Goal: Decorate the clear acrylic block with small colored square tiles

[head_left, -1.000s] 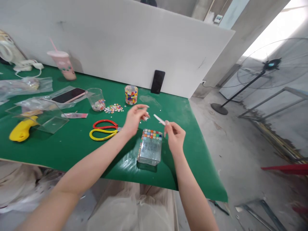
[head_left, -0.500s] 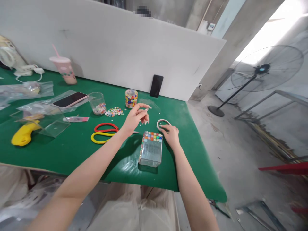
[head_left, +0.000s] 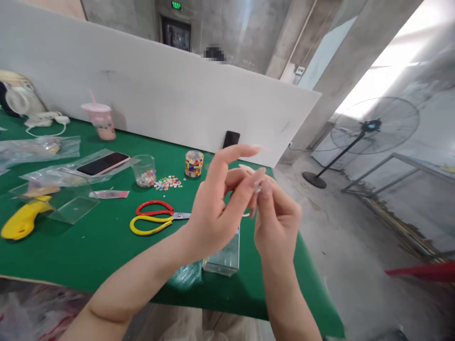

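Note:
My left hand [head_left: 222,203] and my right hand [head_left: 279,215] are raised together over the table, fingertips meeting. Between their pinched fingertips is a tiny pale piece [head_left: 258,188], too small to identify. The left index finger sticks out above the pinch. Below and behind the hands stands a clear box [head_left: 223,258]; its upper part is hidden. A white ring [head_left: 246,215], mostly covered by the hands, shows only a bit of its edge. Left of my left hand lie scissors [head_left: 152,219] with one red and one yellow handle, the blade tips hidden behind my wrist.
Loose mosaic tiles [head_left: 168,183] lie beside a clear cup [head_left: 144,171] holding more. Farther back are a tile-covered jar [head_left: 194,164], a pink drink cup [head_left: 101,122] and two phones, one flat [head_left: 103,163], one propped [head_left: 231,139]. A yellow-handled tool [head_left: 24,220] lies left.
Both hands have come up toward the camera and met at the fingertips. My right hand has left the white ring on the table. The camera view has tilted upward.

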Tool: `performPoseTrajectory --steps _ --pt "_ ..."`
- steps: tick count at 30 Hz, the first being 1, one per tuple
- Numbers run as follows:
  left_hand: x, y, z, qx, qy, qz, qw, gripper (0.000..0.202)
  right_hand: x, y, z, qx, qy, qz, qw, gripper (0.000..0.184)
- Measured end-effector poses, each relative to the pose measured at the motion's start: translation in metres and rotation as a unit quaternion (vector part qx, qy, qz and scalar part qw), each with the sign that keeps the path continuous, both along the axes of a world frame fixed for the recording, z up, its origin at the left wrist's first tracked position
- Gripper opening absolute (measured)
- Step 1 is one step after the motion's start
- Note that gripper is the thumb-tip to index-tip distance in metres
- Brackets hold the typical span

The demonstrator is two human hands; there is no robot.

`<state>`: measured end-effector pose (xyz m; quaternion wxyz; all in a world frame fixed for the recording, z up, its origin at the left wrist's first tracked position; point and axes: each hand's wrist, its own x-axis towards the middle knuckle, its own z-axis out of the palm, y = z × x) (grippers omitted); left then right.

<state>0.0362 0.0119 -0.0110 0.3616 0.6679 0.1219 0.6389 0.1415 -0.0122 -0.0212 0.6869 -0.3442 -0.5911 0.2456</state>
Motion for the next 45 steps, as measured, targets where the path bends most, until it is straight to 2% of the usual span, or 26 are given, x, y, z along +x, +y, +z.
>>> performPoseTrajectory --steps 3,6,9,12,14,15,17,19,21,24,30,36,41,45 --pt "0.0 0.0 0.001 0.016 0.0 0.001 1.0 0.024 -0.011 0.0 -0.008 0.044 0.073 -0.018 0.996 0.021" --pt "0.003 0.006 -0.004 0.009 0.007 0.014 1.0 0.022 -0.015 0.004 -0.011 0.016 0.13 0.02 0.991 0.017" --pt "0.008 0.012 -0.008 0.025 0.025 0.094 0.995 0.022 -0.013 0.006 -0.007 -0.06 0.182 0.09 0.977 0.017" --pt "0.007 0.017 -0.007 0.044 0.022 0.203 0.978 0.005 -0.007 0.007 -0.001 -0.112 0.214 0.133 0.961 0.018" --pt "0.0 0.018 -0.003 0.09 0.039 0.246 0.964 0.015 -0.002 0.008 0.002 -0.13 0.245 0.148 0.949 0.013" --pt "-0.005 0.017 0.0 0.125 0.073 0.249 0.958 0.019 0.0 0.009 0.003 -0.138 0.261 0.159 0.942 0.011" --pt "-0.014 0.016 0.006 0.212 0.18 0.219 0.935 0.014 0.005 0.011 0.003 -0.149 0.282 0.186 0.929 0.007" --pt "-0.02 0.014 0.009 0.24 0.294 0.184 0.907 0.013 0.009 0.013 0.002 -0.152 0.276 0.207 0.926 0.007" --pt "-0.02 0.012 0.011 0.245 0.353 0.172 0.887 0.021 0.012 0.015 0.0 -0.151 0.252 0.221 0.93 0.008" --pt "-0.012 0.011 0.011 0.263 0.354 0.178 0.88 0.029 0.016 0.014 -0.004 -0.154 0.227 0.247 0.929 0.013" --pt "-0.005 0.01 0.011 0.241 0.357 0.221 0.875 0.025 0.014 0.008 -0.002 -0.183 0.254 0.259 0.914 0.014" --pt "-0.004 0.01 0.004 0.249 0.306 0.269 0.879 0.019 0.006 0.0 0.002 -0.18 0.259 0.236 0.919 0.034" --pt "0.0 0.01 0.0 0.265 0.295 0.263 0.88 0.019 0.009 -0.002 0.003 -0.202 0.262 0.19 0.925 0.025" --pt "0.0 0.01 -0.002 0.282 0.291 0.268 0.874 0.02 0.011 -0.001 0.005 -0.198 0.236 0.178 0.935 0.024"
